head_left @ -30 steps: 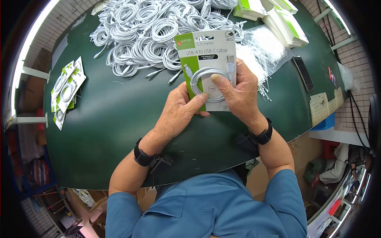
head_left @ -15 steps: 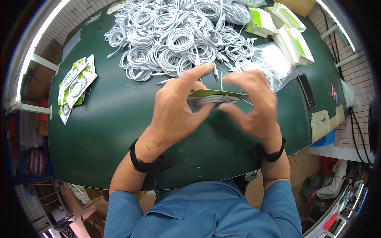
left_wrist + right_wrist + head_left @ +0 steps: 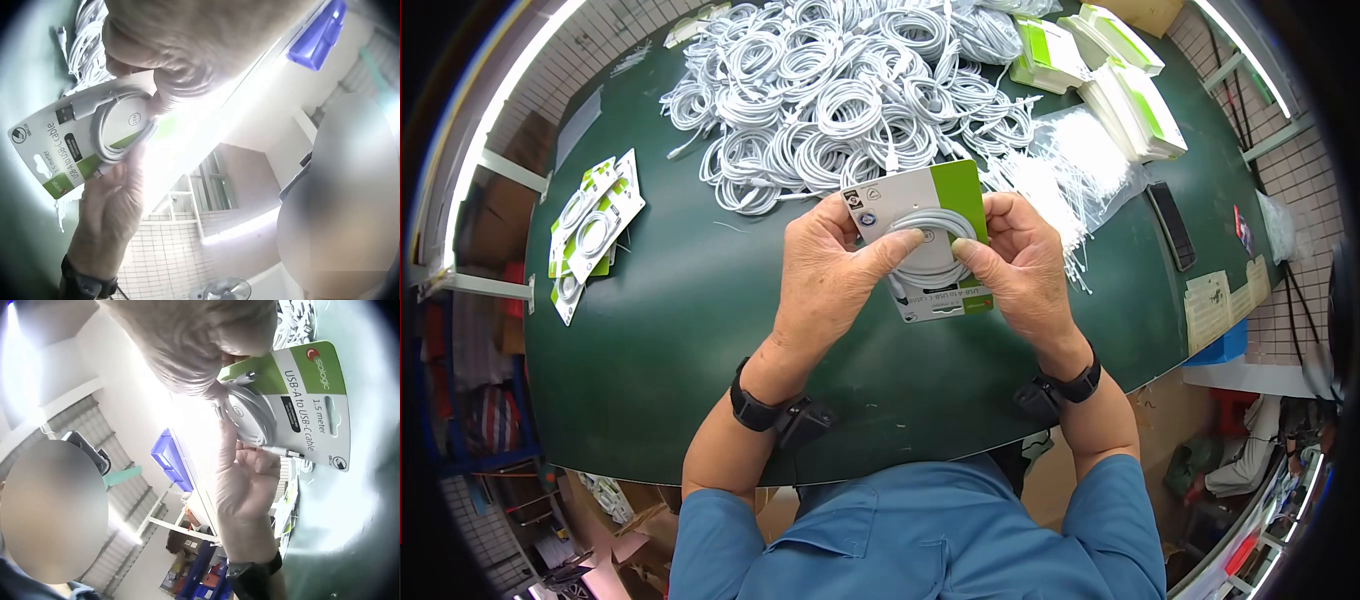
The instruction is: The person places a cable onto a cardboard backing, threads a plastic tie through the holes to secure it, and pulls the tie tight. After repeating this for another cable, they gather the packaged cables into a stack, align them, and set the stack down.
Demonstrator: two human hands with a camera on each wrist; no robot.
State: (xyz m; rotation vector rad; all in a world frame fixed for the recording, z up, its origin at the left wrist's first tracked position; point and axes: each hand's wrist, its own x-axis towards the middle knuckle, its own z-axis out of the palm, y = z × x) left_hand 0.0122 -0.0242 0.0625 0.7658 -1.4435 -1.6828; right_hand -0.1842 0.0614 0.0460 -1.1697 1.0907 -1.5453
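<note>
Held in both hands, above the middle of the green tabletop (image 3: 700,380): a cable card (image 3: 905,200), slightly tilted, with printing upside down in the head view and green strip toward the right. Clamped on from either side, with left hand (image 3: 825,265) at the left edge and right hand (image 3: 1030,265) at the right. Thumbs (image 3: 890,250) on the front, tips near each other; fingers (image 3: 1007,212) curled behind, partly hidden. Just under the thumb tips, a white cable coil (image 3: 938,216) on the front of the card. Readable in the right wrist view: "sologic", "1.5 meter" and "USB-A to USB-C cable". Strapped round both wrists, black bands (image 3: 755,405).

Beyond the hands, heaped across the far side of the tabletop, many coiled white cables (image 3: 850,105). To the right of the heap, a clear plastic bag (image 3: 1138,190), with thin white strips (image 3: 1040,190) spread out beside it. Behind the bag, stacks of white-and-green cards (image 3: 1135,115). Near the right edge, a dark phone (image 3: 1171,225), and closer in, yellowed paper sheets (image 3: 1207,310). Well apart on the left, overlapping in a small pile, several filled cable packs (image 3: 595,235); cannot tell exactly how many. Below the tabletop's right edge, a blue box (image 3: 1228,343).
</note>
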